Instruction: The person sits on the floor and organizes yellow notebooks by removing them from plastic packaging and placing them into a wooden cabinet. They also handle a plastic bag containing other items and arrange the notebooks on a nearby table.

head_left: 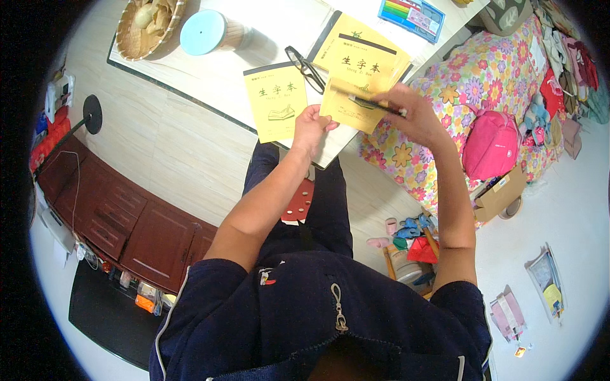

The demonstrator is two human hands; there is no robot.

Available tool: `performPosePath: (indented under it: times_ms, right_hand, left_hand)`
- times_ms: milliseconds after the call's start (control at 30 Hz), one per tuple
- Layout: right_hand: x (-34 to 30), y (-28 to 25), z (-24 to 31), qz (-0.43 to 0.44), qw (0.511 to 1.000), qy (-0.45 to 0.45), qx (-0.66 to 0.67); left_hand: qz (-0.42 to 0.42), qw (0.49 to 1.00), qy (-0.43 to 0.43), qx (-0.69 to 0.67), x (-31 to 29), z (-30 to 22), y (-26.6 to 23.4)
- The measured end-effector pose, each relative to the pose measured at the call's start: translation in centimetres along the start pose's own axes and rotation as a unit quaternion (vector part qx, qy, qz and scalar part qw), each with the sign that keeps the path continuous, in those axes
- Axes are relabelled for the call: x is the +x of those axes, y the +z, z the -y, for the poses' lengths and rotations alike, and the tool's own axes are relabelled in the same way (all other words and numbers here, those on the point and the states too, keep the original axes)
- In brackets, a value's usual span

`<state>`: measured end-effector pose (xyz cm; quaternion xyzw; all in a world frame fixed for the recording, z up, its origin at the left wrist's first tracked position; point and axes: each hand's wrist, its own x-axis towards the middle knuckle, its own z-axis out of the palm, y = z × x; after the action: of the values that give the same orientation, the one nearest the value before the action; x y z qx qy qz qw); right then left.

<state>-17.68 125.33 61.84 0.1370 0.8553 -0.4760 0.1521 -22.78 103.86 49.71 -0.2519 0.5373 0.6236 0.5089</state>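
Above the table's near edge, a yellow exercise book with printed lines on its cover is pinched at its lower left corner by my left hand, the thumb on top. My right hand is at its right side, fingers curled and blurred by motion. A thin dark strip runs from those fingers across the book; whether it is a pen or a book's dark edge cannot be told. Another yellow exercise book lies to the left. Behind is a stack of similar books. Black-framed glasses rest between them.
On the white table stand a woven basket and a jar with a light-blue lid. A box of coloured sticks lies at the far right. A flowered cover and pink backpack are to the right.
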Motion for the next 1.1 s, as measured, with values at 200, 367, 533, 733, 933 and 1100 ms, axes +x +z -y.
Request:
performPosePath:
  times_ms: [200, 367, 533, 733, 933, 1100]
  right_hand:
    - [-0.1, -0.3, -0.9, -0.058, 0.993, 0.063, 0.082]
    - [3.7, 0.2, -4.7, -0.305, 0.943, 0.122, 0.054]
    - [0.1, 5.2, -10.3, -0.416, 0.837, 0.272, 0.23]
    - [-4.8, 13.5, -6.5, -0.249, 0.764, 0.296, 0.516]
    - [-5.9, 14.7, -3.8, -0.316, 0.732, 0.252, 0.549]
    - [-8.7, 15.4, -1.5, -0.29, 0.771, 0.228, 0.52]
  left_hand:
    - [-0.002, 1.0, -0.005, 0.006, 0.0, -0.1, -0.3]
    - [0.033, 0.999, 0.002, 0.006, 0.0, -0.4, -0.3]
    - [0.105, 0.994, -0.004, 0.032, -0.2, -1.6, 0.2]
    - [0.186, 0.974, 0.016, 0.126, -1.7, -2.3, 0.0]
    - [0.162, 0.976, 0.004, 0.147, -2.5, -2.9, -0.2]
    - [0.149, 0.984, 0.051, 0.082, -3.1, -3.6, 1.5]
